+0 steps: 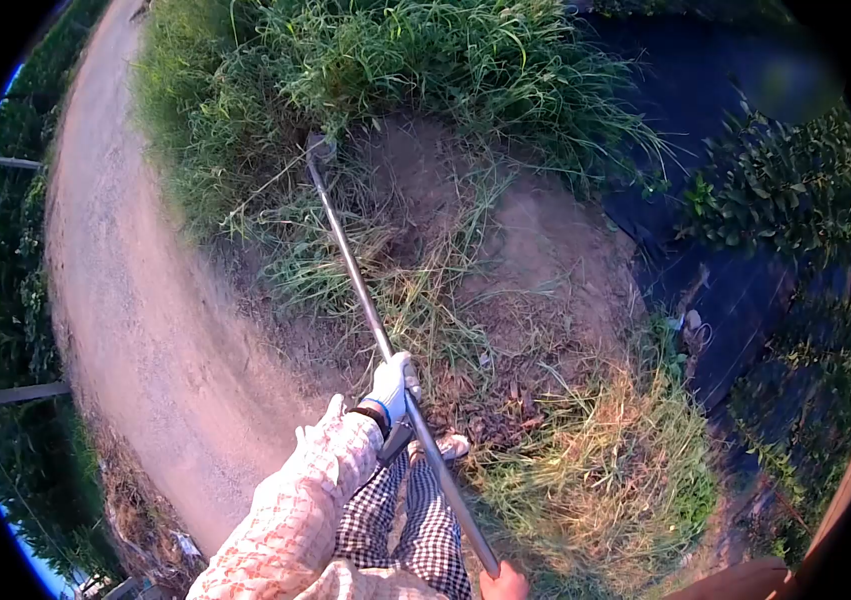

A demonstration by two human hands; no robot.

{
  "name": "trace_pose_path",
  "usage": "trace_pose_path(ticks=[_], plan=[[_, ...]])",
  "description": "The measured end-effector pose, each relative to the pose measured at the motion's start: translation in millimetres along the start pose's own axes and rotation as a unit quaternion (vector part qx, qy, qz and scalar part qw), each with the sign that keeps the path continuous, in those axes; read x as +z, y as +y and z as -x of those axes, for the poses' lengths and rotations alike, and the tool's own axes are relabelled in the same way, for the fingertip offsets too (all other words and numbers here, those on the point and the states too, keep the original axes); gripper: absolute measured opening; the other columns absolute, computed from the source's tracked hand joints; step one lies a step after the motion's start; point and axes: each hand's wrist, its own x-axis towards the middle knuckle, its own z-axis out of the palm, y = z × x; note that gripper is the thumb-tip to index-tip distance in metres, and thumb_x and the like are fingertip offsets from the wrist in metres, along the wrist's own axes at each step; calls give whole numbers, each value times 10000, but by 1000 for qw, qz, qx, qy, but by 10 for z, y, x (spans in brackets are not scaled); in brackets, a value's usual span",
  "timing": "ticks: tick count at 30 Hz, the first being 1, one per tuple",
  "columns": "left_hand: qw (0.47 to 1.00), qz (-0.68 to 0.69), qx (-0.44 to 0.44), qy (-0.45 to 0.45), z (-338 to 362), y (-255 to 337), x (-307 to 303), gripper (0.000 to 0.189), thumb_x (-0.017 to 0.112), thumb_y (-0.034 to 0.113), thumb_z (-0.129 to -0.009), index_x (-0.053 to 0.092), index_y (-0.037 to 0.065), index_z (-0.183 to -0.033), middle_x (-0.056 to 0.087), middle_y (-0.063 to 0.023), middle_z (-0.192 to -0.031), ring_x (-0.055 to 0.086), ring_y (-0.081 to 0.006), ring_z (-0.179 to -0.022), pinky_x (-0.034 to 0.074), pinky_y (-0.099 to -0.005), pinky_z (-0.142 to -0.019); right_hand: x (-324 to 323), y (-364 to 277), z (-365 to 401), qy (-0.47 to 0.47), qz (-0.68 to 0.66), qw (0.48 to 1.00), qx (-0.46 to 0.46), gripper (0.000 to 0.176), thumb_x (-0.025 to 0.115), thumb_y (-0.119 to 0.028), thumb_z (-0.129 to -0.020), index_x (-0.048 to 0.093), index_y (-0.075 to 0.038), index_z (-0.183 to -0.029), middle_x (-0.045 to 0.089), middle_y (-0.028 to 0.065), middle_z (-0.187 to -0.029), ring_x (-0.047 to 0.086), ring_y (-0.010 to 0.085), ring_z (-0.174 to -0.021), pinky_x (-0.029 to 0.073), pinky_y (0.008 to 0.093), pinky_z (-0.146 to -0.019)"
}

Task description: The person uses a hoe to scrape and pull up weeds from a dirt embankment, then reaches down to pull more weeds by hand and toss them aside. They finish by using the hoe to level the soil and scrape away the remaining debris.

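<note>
A long-handled hoe (353, 270) reaches from the bottom of the head view up to the edge of the tall grass. Its small greyish head (321, 148) rests low among the stems, partly hidden. My left hand (390, 385), in a white glove, is closed around the middle of the metal handle. Near the handle's lower end, at the bottom edge of the view, my right hand (505, 582) is wrapped round it, partly cut off. Cut grass (345, 255) lies on the soil beneath the handle.
Tall green grass (425, 60) stands ahead. A dirt path (135, 270) runs along the left. Dark ground sheeting (735, 310) and leafy plants (795, 190) are on the right. Dry cut grass (605, 460) covers the ground beside my shoe (453, 446).
</note>
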Motion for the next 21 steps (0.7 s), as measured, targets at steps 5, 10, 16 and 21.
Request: trace_pose_path(ticks=[5, 10, 16, 21], plan=[[997, -2, 58, 52, 175, 484, 268, 172, 543, 233, -851, 463, 124, -745, 366, 21, -510, 376, -124, -396, 352, -295, -368, -77, -208, -76, 2, -18, 1000, -12, 384, 558, -409, -806, 626, -79, -990, 637, 227, -814, 614, 398, -826, 469, 467, -696], [933, -204, 255, 151, 252, 1340, 329, 207, 566, 213, -836, 454, 80, -724, 455, -19, -524, 462, -154, -394, 392, -298, -365, 303, -462, -651, 81, -10, 985, -153, 246, 648, -302, -730, 598, -63, -695, 607, 164, -610, 615, 357, -614, 470, 444, -588], [979, -56, 189, 51, 180, 1377, 184, 198, 558, 221, -867, 442, 127, -737, 425, 14, -540, 442, -130, -424, 408, -268, -387, 170, -682, -602, 13, -49, 994, -101, 267, 645, -329, -726, 646, -65, -763, 626, 143, -644, 623, 327, -634, 482, 403, -616], [978, -125, 130, 107, 157, -26, 59, 213, 523, 181, -863, 522, 42, -702, 504, -46, -552, 477, -159, -424, 403, -307, -383, 117, 13, -31, 31, -9, 999, 19, 381, 604, -398, -774, 647, -40, -898, 637, 229, -815, 619, 386, -817, 476, 442, -700]])
